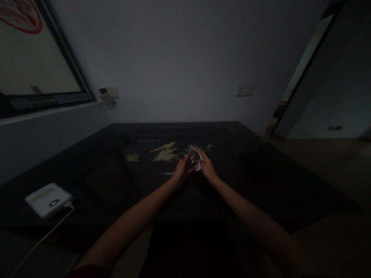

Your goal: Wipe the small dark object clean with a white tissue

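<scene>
Over the dark table, my two hands meet around a small shiny, see-through object (192,157) that looks like glass; its exact kind is too dim and small to tell. My left hand (181,170) has its fingers curled around the left side of this object. On the other side, my right hand (207,166) grips a white tissue or cloth (198,166) and presses it against the object. Part of the white piece sticks out above and below the right fingers. The palms and some fingertips are hidden.
The dark glossy table (232,143) bears a bird-and-flower picture (164,151). A white box-shaped device (49,200) with a white cable (43,238) lies at the left. Behind are a wall with sockets (245,91) and a window (37,58) at left. The room is dim.
</scene>
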{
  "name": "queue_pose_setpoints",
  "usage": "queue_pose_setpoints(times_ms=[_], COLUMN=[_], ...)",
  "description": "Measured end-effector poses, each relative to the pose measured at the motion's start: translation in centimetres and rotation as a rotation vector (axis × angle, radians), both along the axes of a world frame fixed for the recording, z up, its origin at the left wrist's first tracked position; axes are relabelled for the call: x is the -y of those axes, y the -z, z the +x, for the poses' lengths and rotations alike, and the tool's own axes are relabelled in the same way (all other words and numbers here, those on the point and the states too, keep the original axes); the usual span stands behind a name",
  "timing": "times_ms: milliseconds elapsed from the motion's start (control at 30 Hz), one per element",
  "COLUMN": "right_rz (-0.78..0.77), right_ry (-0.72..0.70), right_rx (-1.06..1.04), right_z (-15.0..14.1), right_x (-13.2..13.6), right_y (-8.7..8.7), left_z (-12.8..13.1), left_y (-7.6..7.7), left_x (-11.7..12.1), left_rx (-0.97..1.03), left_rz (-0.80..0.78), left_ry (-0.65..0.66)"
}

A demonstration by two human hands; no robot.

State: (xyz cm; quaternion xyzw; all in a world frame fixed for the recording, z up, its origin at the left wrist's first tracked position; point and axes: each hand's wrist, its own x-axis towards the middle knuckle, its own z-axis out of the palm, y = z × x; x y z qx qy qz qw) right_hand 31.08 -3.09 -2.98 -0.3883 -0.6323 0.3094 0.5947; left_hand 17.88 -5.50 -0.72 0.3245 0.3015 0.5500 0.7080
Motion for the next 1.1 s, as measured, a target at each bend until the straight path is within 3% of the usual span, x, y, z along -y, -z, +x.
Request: queue_pose_setpoints(times_ms=[300, 533, 700, 967, 1100], right_rz=[0.216, 0.388, 0.344, 0.086, 0.051], right_ry=[0.058, 0.005, 0.002, 0.021, 0.023], right_rx=[0.212, 0.476, 0.403, 0.115, 0.070], right_z=[-0.3, -0.4, -0.6, 0.0, 0.1], right_x=[2.8, 3.1, 3.0, 1.1, 0.9], right_y=[-2.0, -2.3, -2.1, -0.6, -0.4], left_z=[0.0, 0.3, 0.2, -0.1, -0.2], left_y=[0.0, 0.8, 0.7, 0.5, 0.4], left_x=[0.0, -0.7, -0.7, -0.5, -0.4], left_rx=[0.030, 0.010, -0.003, 0.013, 0.027], left_rz=[0.026, 0.008, 0.011, 0.016, 0.010], left_ry=[0.034, 0.036, 0.052, 0.054, 0.047])
